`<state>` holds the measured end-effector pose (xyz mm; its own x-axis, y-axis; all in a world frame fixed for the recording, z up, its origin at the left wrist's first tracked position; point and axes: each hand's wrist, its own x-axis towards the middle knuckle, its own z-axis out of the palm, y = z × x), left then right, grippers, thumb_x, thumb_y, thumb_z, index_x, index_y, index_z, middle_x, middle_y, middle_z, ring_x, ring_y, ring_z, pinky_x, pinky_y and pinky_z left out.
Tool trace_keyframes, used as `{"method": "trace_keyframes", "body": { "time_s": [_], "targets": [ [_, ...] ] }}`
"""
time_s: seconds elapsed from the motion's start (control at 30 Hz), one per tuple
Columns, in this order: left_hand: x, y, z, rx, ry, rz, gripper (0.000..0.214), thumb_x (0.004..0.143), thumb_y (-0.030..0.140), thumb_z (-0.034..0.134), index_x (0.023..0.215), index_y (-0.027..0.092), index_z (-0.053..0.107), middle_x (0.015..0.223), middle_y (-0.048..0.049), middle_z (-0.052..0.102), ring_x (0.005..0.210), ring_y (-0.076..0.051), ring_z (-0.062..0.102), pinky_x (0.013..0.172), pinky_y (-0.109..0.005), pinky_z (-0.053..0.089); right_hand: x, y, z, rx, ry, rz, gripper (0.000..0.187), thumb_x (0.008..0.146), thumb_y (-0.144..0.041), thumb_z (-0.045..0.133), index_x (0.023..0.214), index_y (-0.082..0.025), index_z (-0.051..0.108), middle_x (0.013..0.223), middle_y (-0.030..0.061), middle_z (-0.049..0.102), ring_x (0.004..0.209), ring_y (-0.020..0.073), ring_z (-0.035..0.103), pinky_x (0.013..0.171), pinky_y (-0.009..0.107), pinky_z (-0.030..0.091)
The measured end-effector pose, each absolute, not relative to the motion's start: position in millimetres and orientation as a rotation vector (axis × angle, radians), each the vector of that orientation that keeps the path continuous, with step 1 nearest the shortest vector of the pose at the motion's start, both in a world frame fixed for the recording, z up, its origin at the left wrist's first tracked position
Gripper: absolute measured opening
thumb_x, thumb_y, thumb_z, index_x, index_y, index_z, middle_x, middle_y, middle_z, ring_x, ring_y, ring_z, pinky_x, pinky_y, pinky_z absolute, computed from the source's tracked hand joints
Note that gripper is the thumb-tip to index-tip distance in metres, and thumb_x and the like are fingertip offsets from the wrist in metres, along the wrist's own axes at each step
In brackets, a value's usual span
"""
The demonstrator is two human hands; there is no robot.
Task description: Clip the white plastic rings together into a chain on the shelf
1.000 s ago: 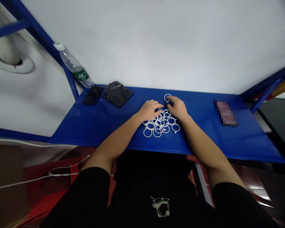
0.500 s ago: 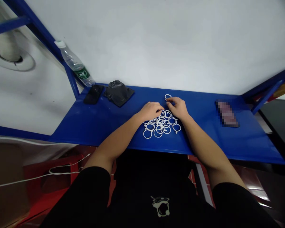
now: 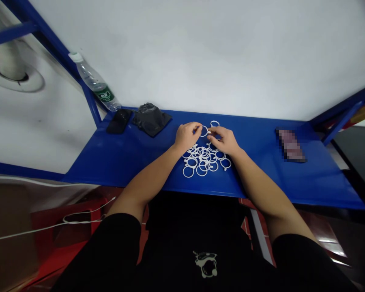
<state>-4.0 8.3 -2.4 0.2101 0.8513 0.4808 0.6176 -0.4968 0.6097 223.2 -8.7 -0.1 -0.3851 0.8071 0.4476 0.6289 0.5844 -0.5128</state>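
Note:
A white curtain ring (image 3: 204,126) with a small tab is held up between my two hands over the blue tabletop (image 3: 134,162). My left hand (image 3: 187,136) pinches its left side between thumb and fingers. On the other side, my right hand (image 3: 224,140) has its fingertips closed in at the ring's tab. Just below the hands lies a loose pile of similar white rings (image 3: 202,165), several overlapping. One more ring (image 3: 214,121) rests apart, behind my right fingers, partly hidden by them.
At the back left stand a clear plastic bottle (image 3: 94,83) with a green label, a black phone (image 3: 119,121) and a dark drawstring pouch (image 3: 152,119). A blurred-out flat object (image 3: 290,145) lies on the right. A white wall (image 3: 200,61) rises behind the table.
My left hand has lifted a ring from the pile and moved it up and away from me. My right hand has shifted slightly left, leaving the far ring to meet the lifted one.

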Motion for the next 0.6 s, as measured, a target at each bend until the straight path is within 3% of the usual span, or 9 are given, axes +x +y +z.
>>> {"method": "trace_keyframes", "body": {
  "time_s": [0.17, 0.37, 0.6],
  "targets": [
    [-2.1, 9.6, -9.2, 2.282, 1.286, 1.237, 0.010, 0.104, 0.024, 0.076, 0.111, 0.021, 0.082, 0.091, -0.0043, 0.084, 0.083, -0.020, 0.078, 0.086, -0.035, 0.057, 223.4, -6.9, -4.2, -1.075, -2.103, 0.319, 0.042, 0.111, -0.057, 0.052, 0.107, -0.024, 0.078, 0.096, 0.0098, 0.083, 0.090, 0.0278, 0.076, 0.086, 0.042, 0.059],
    [-1.2, 8.1, -9.5, 2.353, 1.234, 1.195, 0.006, 0.104, 0.027, 0.076, 0.102, 0.022, 0.079, 0.088, -0.0026, 0.083, 0.082, -0.020, 0.077, 0.086, -0.037, 0.055, 227.5, -6.6, -4.5, -1.078, -2.042, 0.364, 0.029, 0.109, -0.043, 0.053, 0.110, -0.024, 0.074, 0.095, 0.0076, 0.081, 0.082, 0.0255, 0.074, 0.078, 0.040, 0.058],
    [-1.9, 9.3, -9.3, 2.359, 1.221, 1.158, 0.012, 0.106, 0.026, 0.072, 0.097, 0.021, 0.077, 0.086, -0.0028, 0.082, 0.079, -0.019, 0.075, 0.080, -0.034, 0.052, 224.7, -11.7, 2.8, -1.008, -2.033, 0.387, 0.032, 0.109, -0.034, 0.050, 0.123, -0.023, 0.077, 0.109, 0.0077, 0.085, 0.098, 0.0256, 0.080, 0.090, 0.042, 0.061]
  ]
}}
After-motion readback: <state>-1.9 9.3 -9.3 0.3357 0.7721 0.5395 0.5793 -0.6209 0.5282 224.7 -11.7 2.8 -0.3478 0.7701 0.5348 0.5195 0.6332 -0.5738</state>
